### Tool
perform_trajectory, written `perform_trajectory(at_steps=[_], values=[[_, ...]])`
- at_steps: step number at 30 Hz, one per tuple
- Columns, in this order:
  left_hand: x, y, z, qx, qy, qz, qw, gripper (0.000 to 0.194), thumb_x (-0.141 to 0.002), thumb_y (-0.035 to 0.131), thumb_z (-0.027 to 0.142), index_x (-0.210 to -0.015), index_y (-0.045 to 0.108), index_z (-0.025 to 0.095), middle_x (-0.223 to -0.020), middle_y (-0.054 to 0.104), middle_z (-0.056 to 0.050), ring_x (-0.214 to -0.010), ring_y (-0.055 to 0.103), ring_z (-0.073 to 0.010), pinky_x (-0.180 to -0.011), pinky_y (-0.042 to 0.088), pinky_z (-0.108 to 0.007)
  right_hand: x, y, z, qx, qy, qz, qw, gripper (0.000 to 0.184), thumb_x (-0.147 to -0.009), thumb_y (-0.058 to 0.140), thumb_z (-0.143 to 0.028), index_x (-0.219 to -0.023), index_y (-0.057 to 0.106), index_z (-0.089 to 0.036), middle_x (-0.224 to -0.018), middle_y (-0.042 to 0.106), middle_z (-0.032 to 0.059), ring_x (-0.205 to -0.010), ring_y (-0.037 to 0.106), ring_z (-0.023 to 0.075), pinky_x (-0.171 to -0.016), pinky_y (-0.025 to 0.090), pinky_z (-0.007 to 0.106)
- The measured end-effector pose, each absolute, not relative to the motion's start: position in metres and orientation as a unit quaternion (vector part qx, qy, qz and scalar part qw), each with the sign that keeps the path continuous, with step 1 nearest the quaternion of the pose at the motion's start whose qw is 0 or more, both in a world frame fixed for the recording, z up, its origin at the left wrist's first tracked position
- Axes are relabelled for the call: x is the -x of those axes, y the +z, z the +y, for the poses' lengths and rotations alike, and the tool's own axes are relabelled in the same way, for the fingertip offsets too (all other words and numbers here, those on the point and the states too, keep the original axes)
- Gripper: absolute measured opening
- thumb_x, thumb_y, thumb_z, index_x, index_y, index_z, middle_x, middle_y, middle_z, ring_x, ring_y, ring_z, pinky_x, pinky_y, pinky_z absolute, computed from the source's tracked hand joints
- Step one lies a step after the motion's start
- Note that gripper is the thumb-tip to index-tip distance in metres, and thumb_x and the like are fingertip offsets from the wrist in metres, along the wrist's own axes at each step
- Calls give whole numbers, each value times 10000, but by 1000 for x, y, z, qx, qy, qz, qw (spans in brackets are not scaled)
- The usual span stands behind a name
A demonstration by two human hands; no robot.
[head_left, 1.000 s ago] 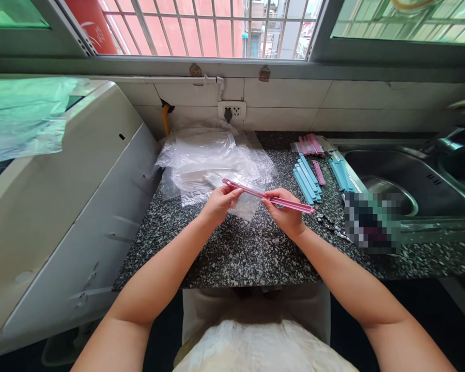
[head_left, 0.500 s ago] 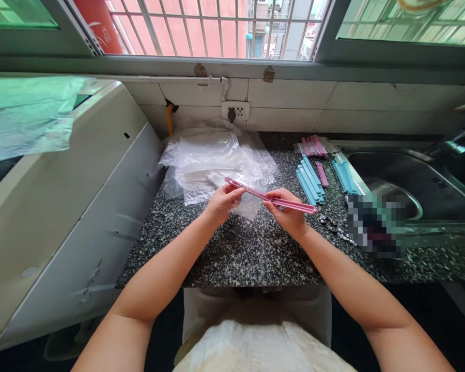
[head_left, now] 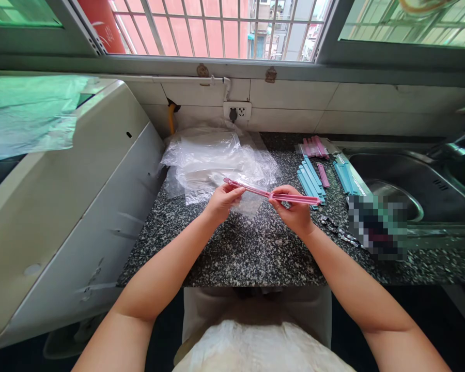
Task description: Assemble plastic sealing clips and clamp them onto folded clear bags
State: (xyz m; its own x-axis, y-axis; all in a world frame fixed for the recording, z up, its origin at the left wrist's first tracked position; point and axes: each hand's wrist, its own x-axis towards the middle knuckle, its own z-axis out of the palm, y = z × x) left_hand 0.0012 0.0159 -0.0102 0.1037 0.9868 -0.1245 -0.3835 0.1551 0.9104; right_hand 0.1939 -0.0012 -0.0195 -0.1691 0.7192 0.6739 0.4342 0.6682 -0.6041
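A long, thin pink bag clip point(head_left: 300, 199) stretches between my two hands, above the counter and nearly level. My left hand point(head_left: 220, 202) is closed in a pinch near its left end, which looks paler and partly see-through. My right hand point(head_left: 292, 214) grips it near the middle, with fingers closed around it. Behind and below my hands lies a heap of clear plastic bags point(head_left: 209, 155). Whether the clear film just under the clip is attached to it, I cannot tell. To the right lie several blue clips point(head_left: 310, 181) and one loose pink clip point(head_left: 323, 175).
Pink clips in clear wrapping point(head_left: 313, 147) and more blue clips point(head_left: 344, 178) lie beside the steel sink point(head_left: 430, 165). A blurred-out item point(head_left: 377, 227) is at its near corner. A pale slanted appliance point(head_left: 81, 170) borders the speckled counter point(head_left: 248, 258) on the left.
My right hand has shifted slightly right along the pink clip, and the clip's right end has risen a little. My left hand stays nearly in place.
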Motion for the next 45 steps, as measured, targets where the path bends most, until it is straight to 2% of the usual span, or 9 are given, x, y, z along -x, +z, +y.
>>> perform_trajectory(at_steps=[8,14,22,26,32,35,40,45], values=[[-5,-10,13,-364,550,398,638,368,-456,806,307,-638,536,137,-493,429,66,-431,352,-28,-422,203,-195,-192,-28,-3,408,107,-711,563,106,-804,621,-302,-857,576,-223,-874,652,42,-814,637,171,-728,545,334],[-8,-8,9,-355,564,393,633,359,-463,801,287,-626,512,149,-487,435,73,-435,365,-29,-439,231,-193,-191,-29,-5,381,96,-702,594,109,-825,596,-260,-926,561,-237,-871,660,33,-764,638,154,-674,547,310],[-8,-8,8,-354,565,388,636,342,-476,797,281,-637,528,145,-485,447,70,-430,372,-33,-435,230,-201,-192,-20,-6,332,25,-738,587,103,-838,564,-201,-918,595,-256,-848,674,29,-805,643,168,-731,544,345],[-8,-10,9,-365,568,382,631,337,-489,799,286,-637,531,144,-483,457,65,-429,379,-34,-438,240,-201,-192,-21,-6,353,12,-733,581,77,-829,584,-222,-886,621,-258,-872,687,32,-802,654,172,-720,557,342],[-10,-11,8,-361,577,389,621,385,-433,816,330,-618,538,140,-463,465,64,-418,380,-33,-426,241,-194,-194,-24,-6,371,8,-745,555,149,-856,542,-228,-975,630,-244,-920,680,38,-852,654,170,-749,557,339],[-10,-10,8,-358,581,391,618,388,-426,817,325,-624,539,140,-478,473,62,-419,381,-32,-420,236,-193,-194,-24,-6,359,-1,-750,556,165,-855,539,-199,-994,619,-235,-903,669,39,-808,646,155,-720,553,318],[-10,-11,9,-362,579,385,620,373,-438,811,317,-622,538,142,-483,466,65,-421,371,-28,-422,240,-194,-190,-22,-6,353,17,-736,577,145,-823,581,-170,-958,587,-220,-807,641,5,-618,564,103,-591,520,259],[-9,-14,10,-373,579,379,618,356,-461,806,313,-630,541,145,-496,470,62,-431,360,-28,-426,241,-198,-188,-20,-7,338,15,-743,577,135,-812,585,-138,-926,576,-210,-793,629,3,-632,557,94,-566,501,229]])
